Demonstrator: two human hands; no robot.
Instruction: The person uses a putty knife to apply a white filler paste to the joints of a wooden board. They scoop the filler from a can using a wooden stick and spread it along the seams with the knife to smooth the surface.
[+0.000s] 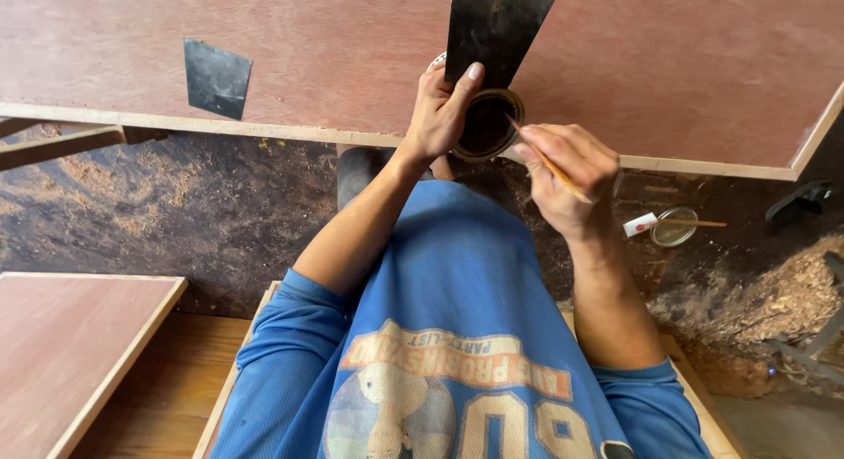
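Note:
My left hand (440,112) grips a small round open tin (488,125) with dark contents, together with a dark flat sheet piece (492,24) that stands up behind the tin. My right hand (567,173) holds a thin wooden stick (549,164) slanted, its tip at the tin's rim. Both hands hover over the near edge of a reddish-brown plywood board (352,46). My blue shirt fills the bottom of the view.
A second dark sheet piece (216,76) lies on the board at the left. On the dirty floor at the right lie a round lid (674,228) with a stick across it and sawdust (782,292). Another board (70,345) sits at the lower left.

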